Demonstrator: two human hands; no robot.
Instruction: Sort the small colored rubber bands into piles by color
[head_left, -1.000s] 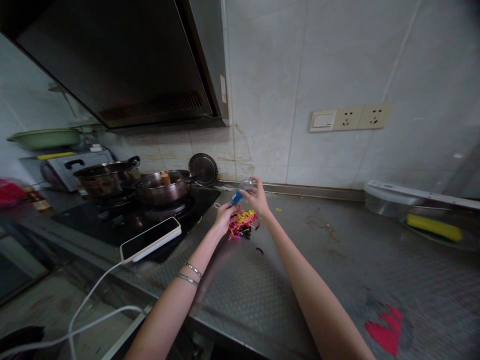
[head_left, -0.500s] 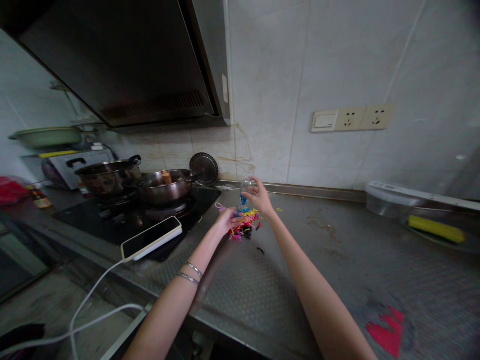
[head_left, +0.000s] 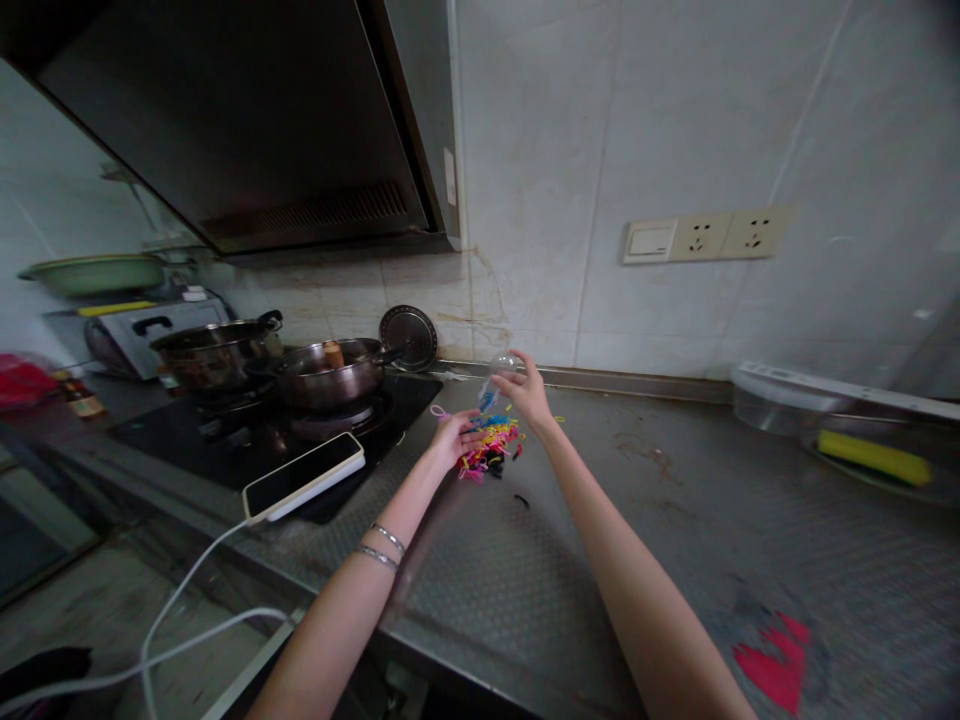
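Observation:
A heap of small coloured rubber bands [head_left: 491, 446], pink, yellow, blue and black, lies on the steel counter [head_left: 600, 520]. My right hand [head_left: 529, 395] is closed round a small clear plastic container [head_left: 497, 372], held tilted just above the heap with something blue inside it. My left hand [head_left: 453, 438] rests at the heap's left edge, its fingers curled in a pinch right under the container's mouth; what they pinch is too small to tell. A few stray bands [head_left: 520, 500] lie nearby.
A phone [head_left: 303, 477] on a white cable lies on the edge of the black hob [head_left: 187, 440], which carries a pan [head_left: 330, 373] and a pot [head_left: 210, 352]. A round lid [head_left: 407, 338] leans on the wall. A clear tray [head_left: 847, 420] with a yellow sponge stands at right.
My right hand has tipped the clear container from level to tilted over the heap. My left hand dropped from the container's mouth to the edge of the heap.

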